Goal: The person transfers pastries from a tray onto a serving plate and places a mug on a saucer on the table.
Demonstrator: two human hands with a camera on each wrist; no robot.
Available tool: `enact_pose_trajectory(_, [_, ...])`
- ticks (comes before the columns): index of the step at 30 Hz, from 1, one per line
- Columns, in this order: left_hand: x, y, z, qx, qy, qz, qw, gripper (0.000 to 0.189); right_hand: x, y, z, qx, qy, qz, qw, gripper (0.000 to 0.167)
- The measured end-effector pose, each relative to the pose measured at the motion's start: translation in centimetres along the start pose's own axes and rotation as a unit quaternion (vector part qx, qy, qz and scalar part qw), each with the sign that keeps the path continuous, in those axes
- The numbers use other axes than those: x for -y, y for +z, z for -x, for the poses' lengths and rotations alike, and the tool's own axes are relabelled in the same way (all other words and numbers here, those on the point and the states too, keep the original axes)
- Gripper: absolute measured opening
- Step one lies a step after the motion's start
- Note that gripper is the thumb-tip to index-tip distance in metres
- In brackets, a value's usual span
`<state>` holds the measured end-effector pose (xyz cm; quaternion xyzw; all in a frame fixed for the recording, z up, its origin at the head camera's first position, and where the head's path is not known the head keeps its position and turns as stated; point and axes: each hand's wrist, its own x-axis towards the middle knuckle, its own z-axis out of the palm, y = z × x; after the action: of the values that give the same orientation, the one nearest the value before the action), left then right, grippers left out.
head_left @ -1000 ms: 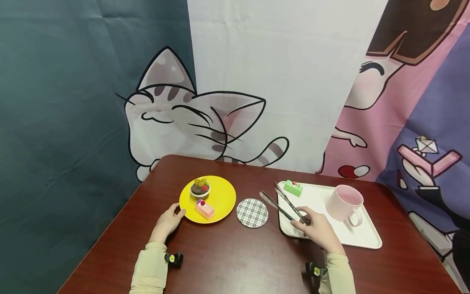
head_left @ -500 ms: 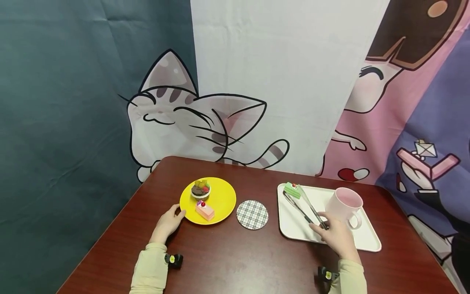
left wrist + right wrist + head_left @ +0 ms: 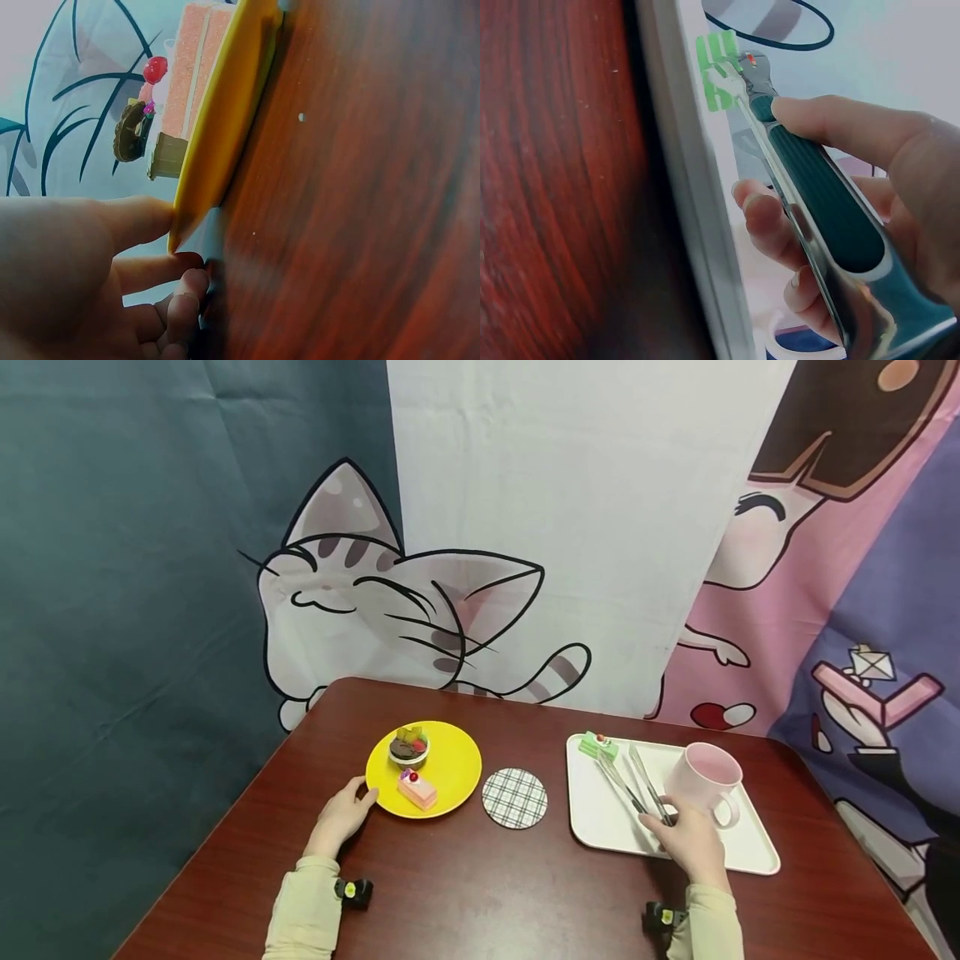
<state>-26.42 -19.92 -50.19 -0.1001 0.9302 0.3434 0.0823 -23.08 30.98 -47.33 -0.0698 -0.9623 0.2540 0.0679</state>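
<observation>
My left hand [image 3: 341,814] pinches the near left rim of a yellow plate [image 3: 453,768], thumb on top and fingers beneath, as the left wrist view shows. On the plate sit a pink toy cake slice [image 3: 417,790] and a small fruit-topped chocolate cup dessert [image 3: 408,748]. Metal tongs [image 3: 817,195] with dark green grips are held in my right hand [image 3: 690,839], over a white tray [image 3: 600,814]. The tongs' two arms stand apart, tips pointing away from me. Close to those tips, a green toy cake slice [image 3: 592,746] lies in the tray's far left corner.
A pink mug [image 3: 697,777] stands on the tray, right beside my right hand. Between plate and tray lies a round checked coaster [image 3: 515,798]. The brown table [image 3: 480,885] ends at a printed cloth backdrop [image 3: 480,485].
My right hand has carried the tongs rightward from the tray's left edge to over the tray. Lately their tips have shifted right, toward the mug. The left hand stays at the plate.
</observation>
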Motion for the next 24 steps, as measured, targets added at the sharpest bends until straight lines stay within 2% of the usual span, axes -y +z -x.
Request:
enact_pose_trajectory(9, [0.2, 0.5, 0.3, 0.000, -0.004, 0.009, 1.0000, 0.057, -0.5, 0.7, -0.1, 0.013, -0.007, -0.020, 0.9997, 0.050])
enact_pose_trajectory(15, [0.2, 0.3, 0.3, -0.003, 0.002, 0.004, 1.0000, 0.056, 0.3, 1.0, -0.1, 0.048, -0.008, -0.067, 0.9966, 0.049])
enact_pose_trajectory(24, [0.0, 0.0, 0.0, 0.000, -0.001, 0.003, 1.0000, 0.057, 1.3, 0.7, 0.1, 0.071, -0.015, -0.075, 0.9945, 0.048])
